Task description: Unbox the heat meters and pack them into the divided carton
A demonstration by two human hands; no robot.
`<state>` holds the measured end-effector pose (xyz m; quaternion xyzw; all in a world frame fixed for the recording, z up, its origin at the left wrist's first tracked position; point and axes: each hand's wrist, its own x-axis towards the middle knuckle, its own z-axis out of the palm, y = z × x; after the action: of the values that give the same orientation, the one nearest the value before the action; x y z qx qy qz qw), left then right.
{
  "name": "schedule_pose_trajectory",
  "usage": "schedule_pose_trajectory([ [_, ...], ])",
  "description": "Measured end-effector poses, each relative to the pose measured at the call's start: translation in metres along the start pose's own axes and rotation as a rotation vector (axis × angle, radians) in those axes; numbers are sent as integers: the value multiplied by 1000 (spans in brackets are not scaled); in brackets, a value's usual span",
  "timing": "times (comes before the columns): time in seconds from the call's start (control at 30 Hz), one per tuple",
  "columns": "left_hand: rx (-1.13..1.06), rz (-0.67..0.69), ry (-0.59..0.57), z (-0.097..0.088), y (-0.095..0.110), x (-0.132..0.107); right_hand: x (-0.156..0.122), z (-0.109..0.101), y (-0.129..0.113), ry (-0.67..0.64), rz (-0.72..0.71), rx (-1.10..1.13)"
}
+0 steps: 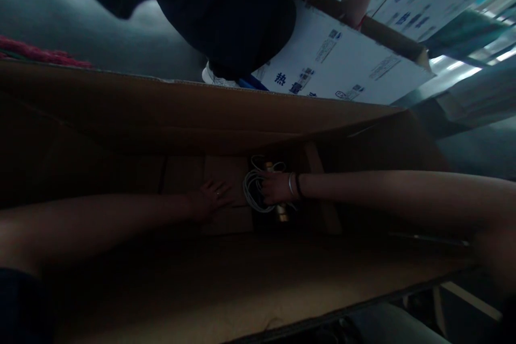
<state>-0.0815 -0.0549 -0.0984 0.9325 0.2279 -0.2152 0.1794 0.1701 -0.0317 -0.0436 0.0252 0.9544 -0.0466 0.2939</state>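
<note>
Both my arms reach down into a deep, dim cardboard box. My left hand lies with its fingers spread on the flat brown cartons at the bottom, holding nothing. To its right, my right hand is closed over a coil of pale cable and the part it belongs to. Brass-coloured fittings stick out below and above that hand. Most of the part under my palm is hidden, and shadow blurs its outline. A cardboard divider stands just right of my right wrist.
Beyond the box's far wall another person in dark clothes bends over a white printed carton. More white cartons are stacked at the upper right. Something red and fluffy lies on the floor at the left.
</note>
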Motion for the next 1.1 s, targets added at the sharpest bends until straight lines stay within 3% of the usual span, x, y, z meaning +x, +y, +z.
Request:
schedule_pose_trajectory([
  [0.17, 2, 2, -8, 1, 0, 2, 31, 33, -4, -36, -39, 17],
  [0.33, 40, 5, -11, 3, -2, 3, 47, 53, -11, -51, 87, 110],
  [0.5, 35, -3, -17, -1, 1, 3, 33, 25, -6, 34, 171, 196],
  [0.63, 34, 0, -12, 0, 1, 3, 27, -1, 14, 294, 594, 255],
  [0.7, 37, -1, 7, 3, 0, 3, 31, -10, 22, 249, 679, 231],
  [0.77, 31, 5, 28, 6, -1, 4, 37, -18, 20, 167, 629, 232],
  [0.9, 22, 11, 12, 3, 0, 3, 43, -32, -12, 84, 512, 385],
  [1.0, 37, 1, -8, -4, 3, 1, 37, -28, -25, -42, 626, 587],
  [1.1, 40, -4, -6, -7, 4, 0, 24, -12, -11, -69, 786, 634],
])
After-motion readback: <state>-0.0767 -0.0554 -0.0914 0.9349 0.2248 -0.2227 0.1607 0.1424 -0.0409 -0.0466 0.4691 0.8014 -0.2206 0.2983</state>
